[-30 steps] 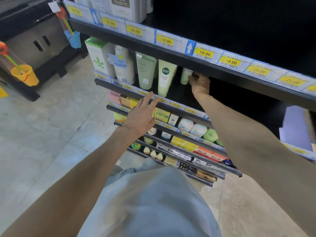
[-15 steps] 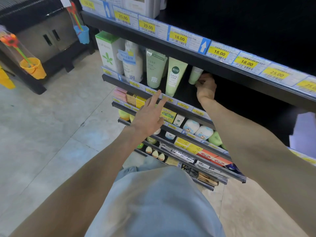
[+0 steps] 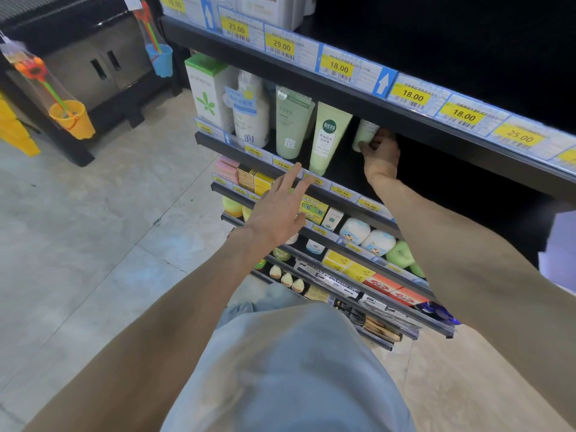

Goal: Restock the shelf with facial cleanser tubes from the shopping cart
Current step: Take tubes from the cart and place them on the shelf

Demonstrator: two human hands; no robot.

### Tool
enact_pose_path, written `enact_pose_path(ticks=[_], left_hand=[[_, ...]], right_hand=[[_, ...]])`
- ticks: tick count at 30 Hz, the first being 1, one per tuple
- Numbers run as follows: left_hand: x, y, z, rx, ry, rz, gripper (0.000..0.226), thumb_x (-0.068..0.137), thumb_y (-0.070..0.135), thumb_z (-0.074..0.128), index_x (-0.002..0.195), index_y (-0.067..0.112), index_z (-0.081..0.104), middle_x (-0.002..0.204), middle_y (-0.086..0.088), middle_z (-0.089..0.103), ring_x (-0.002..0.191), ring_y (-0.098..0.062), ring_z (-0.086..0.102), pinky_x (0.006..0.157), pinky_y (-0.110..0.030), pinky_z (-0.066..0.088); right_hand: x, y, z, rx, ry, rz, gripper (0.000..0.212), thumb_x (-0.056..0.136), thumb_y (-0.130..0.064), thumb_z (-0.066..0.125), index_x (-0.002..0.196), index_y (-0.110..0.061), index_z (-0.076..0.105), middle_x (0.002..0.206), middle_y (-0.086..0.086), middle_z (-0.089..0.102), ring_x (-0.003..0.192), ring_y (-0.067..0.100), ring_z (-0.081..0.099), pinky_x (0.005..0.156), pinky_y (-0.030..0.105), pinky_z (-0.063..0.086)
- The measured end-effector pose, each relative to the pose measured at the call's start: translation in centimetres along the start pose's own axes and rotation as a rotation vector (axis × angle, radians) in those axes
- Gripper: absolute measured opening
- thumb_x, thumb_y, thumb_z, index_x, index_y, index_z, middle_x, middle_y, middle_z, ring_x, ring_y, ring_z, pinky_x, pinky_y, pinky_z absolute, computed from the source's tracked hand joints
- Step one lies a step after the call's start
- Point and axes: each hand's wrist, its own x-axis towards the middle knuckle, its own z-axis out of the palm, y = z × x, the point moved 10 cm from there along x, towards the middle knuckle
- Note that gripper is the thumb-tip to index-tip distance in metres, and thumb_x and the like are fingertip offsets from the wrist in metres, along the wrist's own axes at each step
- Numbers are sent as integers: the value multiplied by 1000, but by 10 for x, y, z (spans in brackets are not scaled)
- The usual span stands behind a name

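Pale green plastic shows just past the right hand [image 3: 381, 151], whose fingers curl round a small facial cleanser tube [image 3: 364, 134] deep in the shelf [image 3: 343, 169], right of the light green tube with the dark round logo [image 3: 328, 137]. My guess is that it is being stood in the next slot of that front row, cap down like its neighbours, so the labels face the aisle. The left hand [image 3: 279, 210] holds nothing; its fingers are spread wide and straight in front of the shelf's edge strip below that logo tube, probably for balance or ready to steady the row. The shopping cart is out of sight. Left of the logo tube stands a sage green tube [image 3: 291, 126] printed with the character 痘, then a white bottle [image 3: 251, 110] marked 润, then a white and green carton [image 3: 205, 92] reading something like "EUPHENIX", though I cannot be sure of it. Yellow price tags [image 3: 338, 67] on the shelf above read 25.00, 29.00, 18.00, 18.00, 18.00 and 25.00, with blue arrows pointing upward. Small tags under the logo tube read 29.90.
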Motion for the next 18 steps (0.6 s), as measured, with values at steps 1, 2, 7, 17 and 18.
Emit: enact_pose_path(ticks=[1, 2, 7, 17, 18], left_hand=[[0, 0, 1, 4, -1, -2, 77, 99, 23, 62, 161, 26, 16, 171, 0, -4, 155, -25, 16, 115, -47, 42], [-1, 1, 1, 8, -4, -4, 78, 99, 23, 62, 161, 26, 16, 171, 0, -5, 155, -25, 16, 115, -47, 42], [-4, 2, 0, 15, -16, -23, 79, 99, 23, 62, 162, 26, 14, 171, 0, -5, 156, -25, 14, 115, -47, 40], [-39, 23, -20, 25, -96, -11, 75, 102, 30, 58, 163, 25, 14, 171, -1, 1, 157, -26, 11, 122, -53, 29], [-45, 27, -23, 36, -100, -5, 74, 103, 31, 57, 163, 25, 15, 171, -1, 1, 157, -26, 10, 124, -52, 26]], right_hand=[[2, 0, 1, -13, -7, -3, 31, 91, -19, 74, 117, -2, 66, 120, 15, 70, 115, 30, 65, 103, 43, 50], [4, 0, 1, -21, -14, 0, 31, 91, -19, 74, 116, -2, 66, 120, 16, 71, 114, 30, 66, 103, 43, 50], [1, 0, 0, -11, -40, 35, 40, 89, -24, 76, 122, -5, 64, 123, 12, 70, 116, 26, 66, 103, 40, 51], [-87, -29, -50, -144, -186, -100, 69, 93, -36, 73, 150, -12, 40, 148, 10, 52, 136, 25, 50, 109, 37, 42], [-99, -31, -58, -156, -196, -107, 72, 93, -37, 72, 151, -13, 38, 148, 10, 51, 136, 25, 49, 110, 37, 42]])
